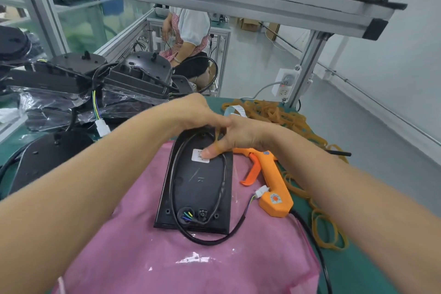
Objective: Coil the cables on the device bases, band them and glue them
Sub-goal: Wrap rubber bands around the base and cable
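Head view. Both forearms reach forward from the lower corners and meet just above the middle of the picture. The left hand (191, 112) lies at about 11 o'clock from the black device base (198, 188), palm down, with the fingers bent over the far end of the base; I cannot tell what these fingers hold, because the right hand covers them. The right hand (238, 136) comes from 4 o'clock, with its fingers curled. A tan rubber band (218, 135) is stretched around its fingers, and the thumb (210, 151) presses down on a white label (199, 156) on the base.

The base lies flat on a pink cloth (167, 258) in the middle of the green counter (358, 277). A black cable (175, 162) runs in a loop on top of the base and goes out at the near edge toward 5 o'clock, and it ends in a white connector (261, 190).

At 3 o'clock from the base, just beside it, lies an orange glue gun (274, 188); the connector rests against its handle. Loose rubber bands (269, 108) are piled at 1 o'clock on the counter. More black bases (140, 74) are stacked at 10 o'clock, some of them in clear plastic bags.
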The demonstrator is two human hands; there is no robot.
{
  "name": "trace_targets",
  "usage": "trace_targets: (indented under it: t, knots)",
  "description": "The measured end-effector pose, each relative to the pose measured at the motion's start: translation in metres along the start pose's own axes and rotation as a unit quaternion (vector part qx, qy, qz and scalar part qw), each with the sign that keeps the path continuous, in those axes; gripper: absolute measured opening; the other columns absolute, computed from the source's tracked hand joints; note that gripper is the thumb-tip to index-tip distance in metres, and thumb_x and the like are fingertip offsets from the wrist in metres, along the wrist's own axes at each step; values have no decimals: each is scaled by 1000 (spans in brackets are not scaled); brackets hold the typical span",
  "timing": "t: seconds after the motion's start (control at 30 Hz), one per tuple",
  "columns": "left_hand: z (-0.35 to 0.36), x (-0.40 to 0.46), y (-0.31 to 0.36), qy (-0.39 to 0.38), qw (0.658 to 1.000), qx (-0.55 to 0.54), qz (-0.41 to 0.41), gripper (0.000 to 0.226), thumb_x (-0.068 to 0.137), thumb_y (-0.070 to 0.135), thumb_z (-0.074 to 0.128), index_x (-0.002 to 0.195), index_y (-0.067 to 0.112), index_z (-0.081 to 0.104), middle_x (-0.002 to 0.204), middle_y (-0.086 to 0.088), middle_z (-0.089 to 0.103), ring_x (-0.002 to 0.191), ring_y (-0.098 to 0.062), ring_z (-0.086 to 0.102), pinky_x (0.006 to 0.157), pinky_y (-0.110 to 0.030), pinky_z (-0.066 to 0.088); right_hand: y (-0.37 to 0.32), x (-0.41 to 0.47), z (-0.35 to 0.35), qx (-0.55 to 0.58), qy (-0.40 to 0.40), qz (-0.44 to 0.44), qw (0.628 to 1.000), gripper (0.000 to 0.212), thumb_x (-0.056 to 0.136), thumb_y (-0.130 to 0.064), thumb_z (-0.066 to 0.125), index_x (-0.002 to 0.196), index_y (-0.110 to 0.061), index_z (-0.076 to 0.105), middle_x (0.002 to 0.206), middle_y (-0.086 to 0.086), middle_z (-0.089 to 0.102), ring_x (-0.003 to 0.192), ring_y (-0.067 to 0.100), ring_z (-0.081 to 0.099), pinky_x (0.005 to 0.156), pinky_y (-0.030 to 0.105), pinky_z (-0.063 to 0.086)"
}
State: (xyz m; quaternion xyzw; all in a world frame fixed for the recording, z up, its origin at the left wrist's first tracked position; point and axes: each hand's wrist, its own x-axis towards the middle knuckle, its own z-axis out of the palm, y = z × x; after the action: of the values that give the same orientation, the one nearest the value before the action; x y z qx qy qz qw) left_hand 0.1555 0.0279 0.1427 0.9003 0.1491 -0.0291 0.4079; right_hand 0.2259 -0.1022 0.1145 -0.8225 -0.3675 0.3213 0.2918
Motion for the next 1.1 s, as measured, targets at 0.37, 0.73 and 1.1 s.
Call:
trace_targets:
  t: [0.37,0.73,1.1]
  knots:
    - [-5,8,6,185,941,265,97,14,72,5,53,63,14,58,71,-5,60,77,-33,60,65,-34,48,3,-15,3,-14,95,-44,994,39,69,-35,85,98,-13,73,94,12,73,92,26,68,91,46,52]
    - [-5,-8,-110,203,938,-279,-36,54,65,-28,38,36,15,48,47,-5,58,40,-19,53,47,-24,47,-5,-24,13,21,149,-150,977,28,68,-20,87,92,-11,74,84,3,74,76,10,67,69,24,51]
    - [51,-29,-113,48,765,-642,-29,38,85,11,46,119,5,60,109,-17,64,92,-29,64,87,-40,54,5,-10,14,66,136,-115,982,33,70,-22,86,101,-18,73,92,-4,76,89,12,70,91,42,55]
